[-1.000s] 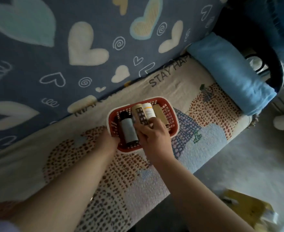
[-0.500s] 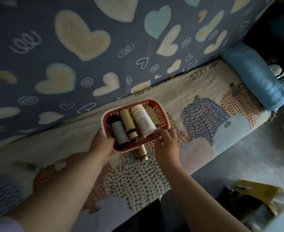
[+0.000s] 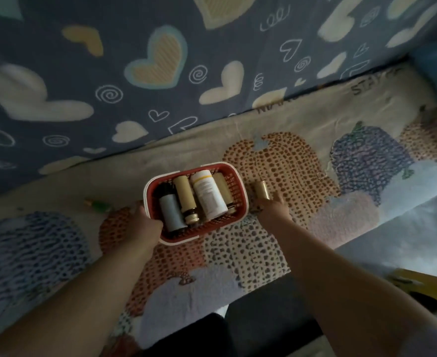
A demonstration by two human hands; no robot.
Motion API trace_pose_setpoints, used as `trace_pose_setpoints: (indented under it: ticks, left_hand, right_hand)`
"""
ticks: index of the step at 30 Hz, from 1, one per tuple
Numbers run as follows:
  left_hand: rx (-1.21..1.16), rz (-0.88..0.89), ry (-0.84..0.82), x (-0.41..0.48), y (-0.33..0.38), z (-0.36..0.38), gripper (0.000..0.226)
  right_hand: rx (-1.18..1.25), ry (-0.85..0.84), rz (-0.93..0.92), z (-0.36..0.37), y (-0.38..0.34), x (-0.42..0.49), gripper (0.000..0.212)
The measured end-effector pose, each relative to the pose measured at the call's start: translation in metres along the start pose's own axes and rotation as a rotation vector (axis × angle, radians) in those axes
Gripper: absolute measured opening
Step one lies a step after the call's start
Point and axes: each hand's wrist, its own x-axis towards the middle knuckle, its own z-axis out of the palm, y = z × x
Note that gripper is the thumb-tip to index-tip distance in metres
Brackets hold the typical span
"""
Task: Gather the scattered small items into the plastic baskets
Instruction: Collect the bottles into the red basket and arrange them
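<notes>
Left hand is clamped on the near-left corner of the red basket, thumb over the white rim. Out past it to the left a small green item, too blurred to identify, lies on the sofa seat.

The basket rests on the seat's dotted fruit-print cover, and four bottles lie side by side in it. From the left these are a dark bottle with a grey-blue label, a tan bottle with a gold cap pointing toward the person, a white bottle with a printed label, and another tan bottle against the right wall.

Just right of the basket, outside it, a small gold bottle lies on the seat. Right hand reaches to that bottle's near end and touches it. I cannot tell whether the fingers are closed around it or only resting against it.

Behind everything runs the backrest, covered in blue fabric with hearts and spirals. A yellow object sits on the floor at the lower right.
</notes>
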Motion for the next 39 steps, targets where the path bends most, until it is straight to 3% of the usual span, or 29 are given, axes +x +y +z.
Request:
trace_pose_setpoints:
  ticks: [3,4,6,8,13,20,25,31,39]
  left_hand:
    - [-0.094,-0.065,-0.014,0.025,-0.033,0.015,0.043]
    - [-0.106,-0.087,-0.019,0.032,-0.042,0.018,0.046]
    - [-0.145,-0.127,-0.024,0.043,-0.059,0.027,0.049]
    - [-0.192,-0.153,-0.014,0.056,-0.076,0.037,0.048]
    - [-0.274,-0.158,0.0,0.038,-0.069,0.038,0.051]
    - [-0.363,-0.178,0.034,0.014,-0.069,0.025,0.056]
    - [-0.441,-0.234,0.067,0.01,-0.093,0.004,0.06]
    - [-0.554,-0.253,0.091,0.014,-0.132,-0.043,0.059]
    - [-0.562,-0.307,0.235,0.04,-0.209,-0.146,0.036]
  right_hand:
    - [-0.048,-0.079,-0.043,0.019,0.008,0.024,0.022]
    - [-0.06,-0.05,-0.059,0.025,0.01,0.031,0.016]
    - [-0.143,-0.021,-0.129,0.035,0.015,0.042,0.015]
    - [-0.097,0.098,-0.085,0.03,0.013,0.034,0.027]
    - [0.225,0.391,-0.369,0.014,-0.011,-0.037,0.025]
    - [0.122,0.279,-0.774,0.041,-0.04,-0.078,0.023]
    - [0.138,0.331,-0.965,0.057,-0.057,-0.099,0.025]
    - [0.333,0.34,-0.876,0.086,-0.106,-0.131,0.021]
    - [0.285,0.22,-0.738,0.157,-0.213,-0.155,0.024]
